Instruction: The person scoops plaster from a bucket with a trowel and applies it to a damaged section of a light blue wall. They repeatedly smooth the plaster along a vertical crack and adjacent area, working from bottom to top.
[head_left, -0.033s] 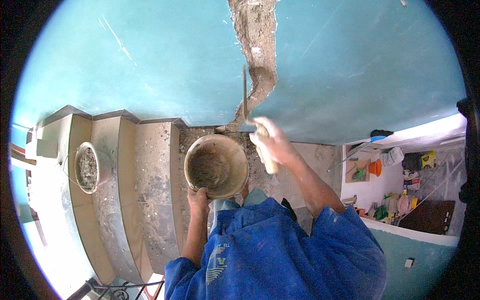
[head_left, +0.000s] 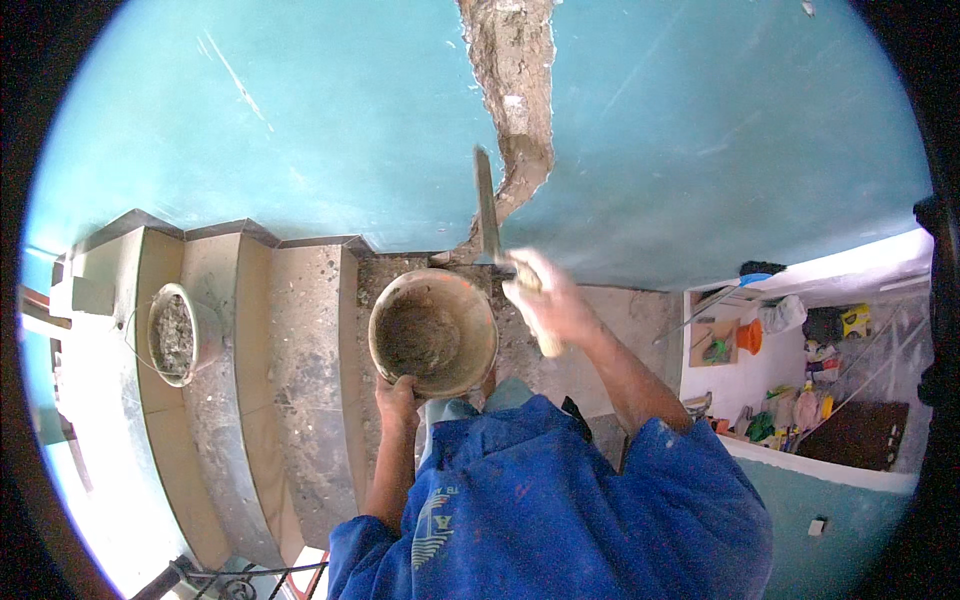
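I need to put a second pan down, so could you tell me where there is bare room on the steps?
The step tread between the grey bucket and the mortar pan is bare, though dusty. The landing right of the right hand is also free. It is crowded around the pan, held by the left hand, beside the trowel.

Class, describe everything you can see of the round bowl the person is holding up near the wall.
The bowl is round and fairly deep, with an orange-tinted rim smeared with grey-brown mortar. Its inside is coated with the same drying mix, and a darker patch lies at the bottom. It looks like worn plastic or rubber, though that is uncertain. It is held mouth toward the camera, just below the broken strip in the turquoise wall. The left hand grips its lower rim; the trowel blade rises just beyond its upper right edge.
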